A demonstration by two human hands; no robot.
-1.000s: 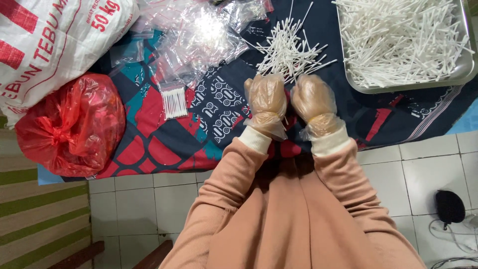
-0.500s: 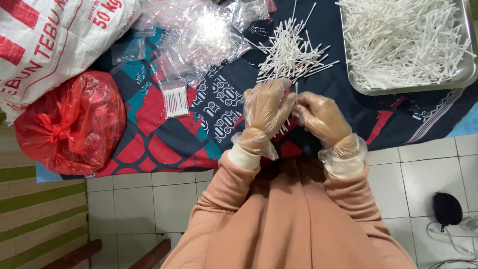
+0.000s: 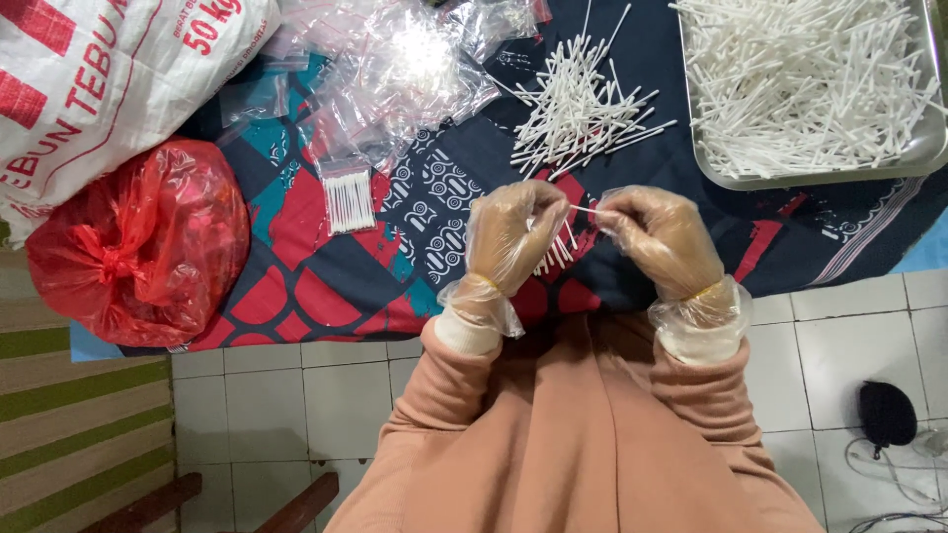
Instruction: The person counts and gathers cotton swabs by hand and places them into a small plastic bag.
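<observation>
Both my hands wear clear plastic gloves over a patterned cloth [image 3: 326,266] on the floor. My left hand [image 3: 513,235] grips a small bunch of white cotton swabs [image 3: 553,255] that pokes out below its fingers. My right hand [image 3: 664,237] pinches one thin white swab [image 3: 588,209], which lies level between the two hands. A loose pile of cotton swabs [image 3: 578,109] lies on the cloth just beyond my hands. A filled small bag of swabs [image 3: 348,202] lies to the left.
A metal tray [image 3: 918,158] heaped with swabs stands at the back right. Clear empty zip bags [image 3: 415,59] are heaped at the back. A red plastic bag [image 3: 138,242] and a white woven sack [image 3: 109,79] sit at the left. A black object [image 3: 886,417] lies on the tiles at the right.
My hands have spread apart from a close, side-by-side position. The right hand has moved right and now pinches a single swab beside the left hand's bunch.
</observation>
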